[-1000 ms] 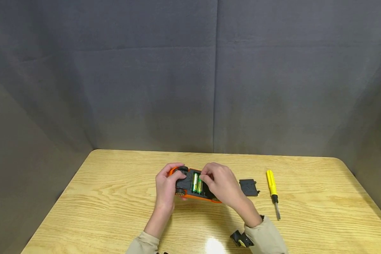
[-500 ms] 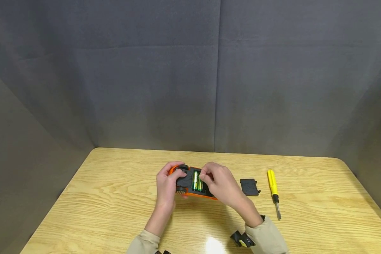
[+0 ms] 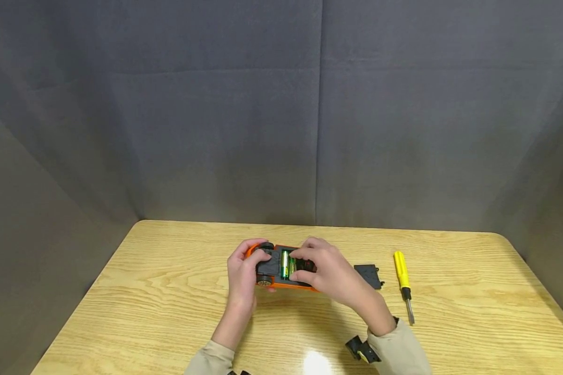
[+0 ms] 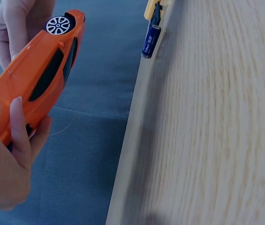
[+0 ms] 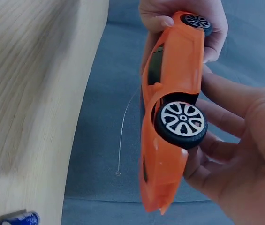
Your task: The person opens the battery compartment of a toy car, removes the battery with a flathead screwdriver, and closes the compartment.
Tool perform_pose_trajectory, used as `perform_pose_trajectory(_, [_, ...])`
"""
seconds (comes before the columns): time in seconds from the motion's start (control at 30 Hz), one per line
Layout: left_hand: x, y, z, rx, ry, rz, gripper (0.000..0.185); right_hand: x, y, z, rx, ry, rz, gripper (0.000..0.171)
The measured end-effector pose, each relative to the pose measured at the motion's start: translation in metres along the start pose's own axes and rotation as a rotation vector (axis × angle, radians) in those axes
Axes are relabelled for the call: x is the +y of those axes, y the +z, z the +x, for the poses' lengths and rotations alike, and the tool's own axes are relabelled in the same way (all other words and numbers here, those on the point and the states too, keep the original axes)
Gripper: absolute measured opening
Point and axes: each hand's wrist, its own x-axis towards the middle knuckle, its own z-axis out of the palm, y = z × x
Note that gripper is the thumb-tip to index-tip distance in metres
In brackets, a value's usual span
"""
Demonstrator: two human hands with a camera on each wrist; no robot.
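An orange toy car is held above the table, its black underside facing up in the head view. Its battery compartment lies uncovered, with a green battery in it and a second green battery beside that one. My left hand grips the car's left end, thumb on the underside; its fingers show against the orange body. My right hand reaches over the other end. Its forefinger and thumb bracket the second battery at its two ends, partly hiding it.
On the wooden table, a black battery cover lies right of the car, and a yellow-handled screwdriver beyond it. A blue battery near the far table edge is hidden in the head view. Grey cloth hangs behind.
My right thumb and forefinger have spread from a close pinch at the second battery's far end to both its ends. The car has shifted slightly left with my left hand.
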Motion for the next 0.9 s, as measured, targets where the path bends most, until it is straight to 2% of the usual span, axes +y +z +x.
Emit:
perform_pose_trajectory(0.1, [0.001, -0.001, 0.000, 0.013, -0.008, -0.009, 0.034, 0.000, 0.002, 0.000, 0.027, -0.091, -0.091, 0.031])
perform_pose_trajectory(0.27, [0.002, -0.003, 0.002, 0.021, -0.012, -0.016, 0.032, 0.001, 0.008, 0.000, 0.121, -0.263, -0.208, 0.025])
perform_pose_trajectory(0.4, [0.003, -0.004, 0.005, 0.026, -0.016, -0.013, 0.029, 0.000, 0.013, 0.001, 0.171, -0.333, -0.254, 0.022])
perform_pose_trajectory(0.57, [0.003, -0.005, 0.007, 0.051, -0.025, -0.015, 0.029, -0.002, 0.018, 0.002, 0.194, -0.379, -0.320, 0.023])
perform_pose_trajectory(0.67, [0.002, -0.005, 0.008, 0.052, -0.036, -0.026, 0.028, -0.003, 0.019, 0.003, 0.227, -0.404, -0.300, 0.018])
perform_pose_trajectory(0.77, [0.001, -0.005, 0.006, 0.033, -0.048, -0.041, 0.028, -0.003, 0.018, 0.004, 0.251, -0.393, -0.214, 0.011])
perform_pose_trajectory(0.9, [-0.001, -0.005, 0.005, 0.010, -0.047, -0.051, 0.029, -0.005, 0.015, 0.003, 0.206, -0.303, -0.097, 0.007])
